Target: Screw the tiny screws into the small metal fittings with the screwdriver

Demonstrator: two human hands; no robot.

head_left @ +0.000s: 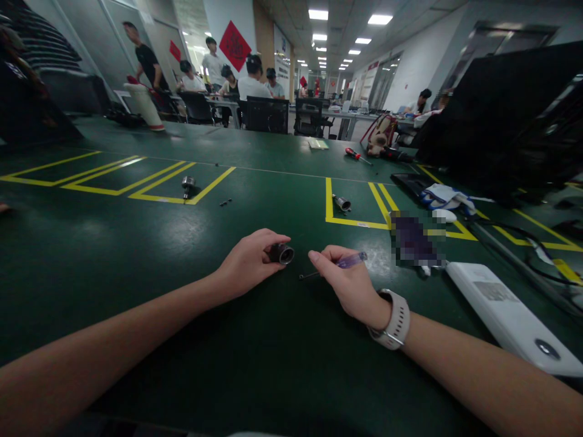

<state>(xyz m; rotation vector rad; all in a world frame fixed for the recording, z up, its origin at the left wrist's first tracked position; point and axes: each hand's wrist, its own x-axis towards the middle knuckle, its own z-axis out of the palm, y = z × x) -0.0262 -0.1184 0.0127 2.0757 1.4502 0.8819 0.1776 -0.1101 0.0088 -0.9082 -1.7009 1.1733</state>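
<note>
Near the middle of the green table (268,340), my left hand (248,267) is closed around a dark, hollow cylindrical metal part (283,254), its round opening turned toward the right. My right hand (348,279) grips a small screwdriver (351,261) by its clear purple handle. The screwdriver's thin shaft points left and down, with the tip just apart from the metal part. Beyond my left hand several tiny dark pieces (225,202) lie on the table. Another metal part (186,185) with a thin shaft stands in a yellow-taped area, and a silver cylindrical part (341,203) lies in another.
A red-handled screwdriver (353,153) lies farther back. To the right are a white power bank (510,315), a blurred-out dark object (414,240), a blue-and-white cloth (446,199) and cables. A large black monitor (505,115) stands at the right. Several people sit or stand in the background.
</note>
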